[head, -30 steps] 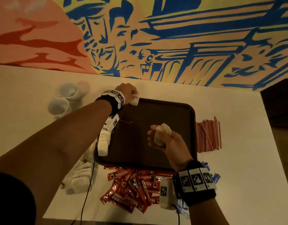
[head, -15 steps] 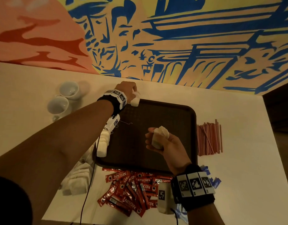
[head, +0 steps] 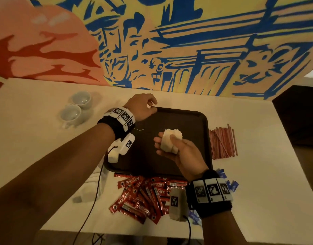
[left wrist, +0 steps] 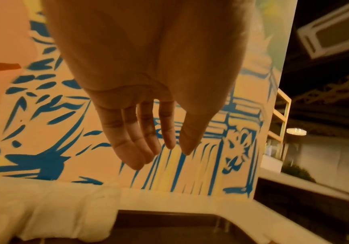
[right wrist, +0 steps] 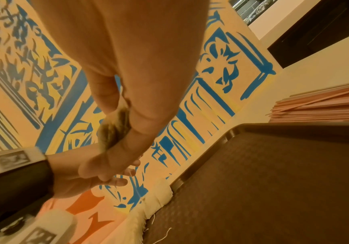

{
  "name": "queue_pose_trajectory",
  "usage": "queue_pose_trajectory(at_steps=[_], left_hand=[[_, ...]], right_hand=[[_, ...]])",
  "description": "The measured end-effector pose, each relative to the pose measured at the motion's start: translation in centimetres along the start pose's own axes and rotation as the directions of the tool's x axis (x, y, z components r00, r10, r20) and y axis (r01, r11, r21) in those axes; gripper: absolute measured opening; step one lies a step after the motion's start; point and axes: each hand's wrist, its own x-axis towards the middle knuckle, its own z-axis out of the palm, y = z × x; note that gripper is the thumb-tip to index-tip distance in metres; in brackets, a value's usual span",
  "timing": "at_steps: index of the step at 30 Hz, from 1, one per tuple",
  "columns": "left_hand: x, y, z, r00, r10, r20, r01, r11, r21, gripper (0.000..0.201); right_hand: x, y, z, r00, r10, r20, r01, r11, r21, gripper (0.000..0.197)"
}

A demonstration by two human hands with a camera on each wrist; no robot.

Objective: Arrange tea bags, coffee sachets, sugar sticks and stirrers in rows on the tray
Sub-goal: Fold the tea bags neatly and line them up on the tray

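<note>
With my right hand (head: 178,151) gripping tea bags (head: 170,141) and my left hand (head: 143,107) released at the tray (head: 192,121) corner, I should pass one bag leftwards and lay it flat beside the first.

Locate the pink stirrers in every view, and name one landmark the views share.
Head: stirrers lie on the table, right of the tray.
Left wrist: not in view.
Right wrist: stacked at the right edge, beyond the tray's rim.
Shared landmark: the dark tray, in all three.
</note>
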Motion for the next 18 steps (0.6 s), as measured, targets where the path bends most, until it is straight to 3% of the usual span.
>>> queue_pose_trajectory(at_steps=[6, 12, 18], left_hand=[[-8.4, 3.8, -0.4, 0.989, 0.081, 0.122, -0.038, 0.945, -0.324, 0.02], [-15.4, 4.7, -0.8, 0.993, 0.093, 0.074, -0.036, 0.833, -0.552, 0.025], [-19.4, 4.9, 0.3, 0.989, 0.123, 0.076, -0.046, 0.767, -0.64, 0.019]], right_hand=[[-3.2, 1.0, 0.3, 0.995, -0.097, -0.034, 0.098, 0.995, 0.029, 0.032], [-5.8, 1.8, 0.1, 0.99, -0.142, -0.004, 0.142, 0.99, -0.009, 0.031], [-7.3, 2.7, 0.4, 0.979, -0.188, 0.078, 0.194, 0.978, -0.077, 0.039]])
